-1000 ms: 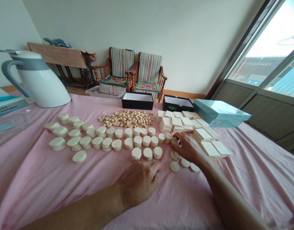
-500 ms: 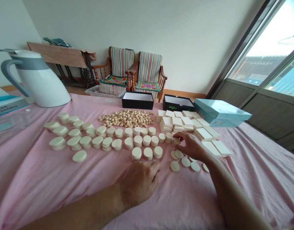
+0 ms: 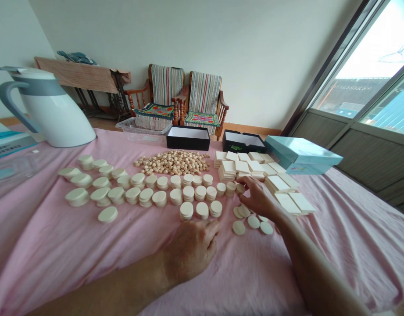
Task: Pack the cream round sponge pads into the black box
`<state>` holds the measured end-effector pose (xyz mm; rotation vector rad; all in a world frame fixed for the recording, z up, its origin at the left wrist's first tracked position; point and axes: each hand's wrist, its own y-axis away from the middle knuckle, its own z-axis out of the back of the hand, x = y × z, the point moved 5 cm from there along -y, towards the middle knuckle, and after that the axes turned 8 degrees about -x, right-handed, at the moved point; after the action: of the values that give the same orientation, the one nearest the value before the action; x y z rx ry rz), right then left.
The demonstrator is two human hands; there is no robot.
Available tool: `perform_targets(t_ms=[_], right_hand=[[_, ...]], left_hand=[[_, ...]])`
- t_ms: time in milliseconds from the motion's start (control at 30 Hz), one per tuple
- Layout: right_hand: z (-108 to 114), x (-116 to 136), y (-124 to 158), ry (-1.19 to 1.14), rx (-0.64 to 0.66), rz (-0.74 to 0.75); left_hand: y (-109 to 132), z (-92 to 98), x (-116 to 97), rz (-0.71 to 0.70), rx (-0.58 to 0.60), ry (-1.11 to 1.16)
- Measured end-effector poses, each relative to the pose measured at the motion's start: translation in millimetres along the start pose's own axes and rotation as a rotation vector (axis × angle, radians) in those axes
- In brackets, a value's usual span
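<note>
My right hand [image 3: 259, 197] has its thumb and fingers closed around a short stack of round wooden discs [image 3: 240, 188] at the right end of a row. Loose wooden discs [image 3: 253, 222] lie flat on the cloth just below that hand. Resting on the cloth, my left hand [image 3: 192, 246] is loosely curled, back upward; whatever its fingers hold, if anything, is hidden. Right in front of it stand several disc stacks [image 3: 202, 210]. More stacks [image 3: 145, 197] run in rows to the left, and a single low stack [image 3: 108, 214] sits nearer me.
Behind the rows are a heap of small wooden pieces [image 3: 173, 163] and stacked square wooden tiles [image 3: 241, 166]. Farther back stand a clear plastic tray [image 3: 144, 126], black boxes [image 3: 187, 143] and a light-blue box [image 3: 302, 153]. A white jug [image 3: 62, 114] stands left on the pink cloth [image 3: 73, 254].
The view has shifted slightly. My right hand stays at the same disc stack, its fingers moved a little; my left hand has kept its place.
</note>
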<state>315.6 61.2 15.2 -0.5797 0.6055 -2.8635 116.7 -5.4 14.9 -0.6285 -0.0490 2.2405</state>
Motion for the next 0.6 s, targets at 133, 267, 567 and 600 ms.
perform_targets(t_ms=[133, 267, 567, 600], right_hand=[[-7.3, -1.9, -1.0, 0.006, 0.063, 0.014], [8.6, -7.1, 0.1, -0.063, 0.063, -0.030], [33.4, 23.9, 20.0, -0.106, 0.418, 0.166], [31.2, 25.8, 21.8, -0.090, 0.437, 0.168]], left_hand=[[0.7, 0.2, -0.3, 0.003, -0.007, -0.014], [1.4, -0.8, 1.4, 0.008, -0.009, -0.015], [2.0, -3.8, 3.1, 0.010, -0.016, 0.009], [1.7, -3.6, 2.9, 0.009, -0.016, 0.009]])
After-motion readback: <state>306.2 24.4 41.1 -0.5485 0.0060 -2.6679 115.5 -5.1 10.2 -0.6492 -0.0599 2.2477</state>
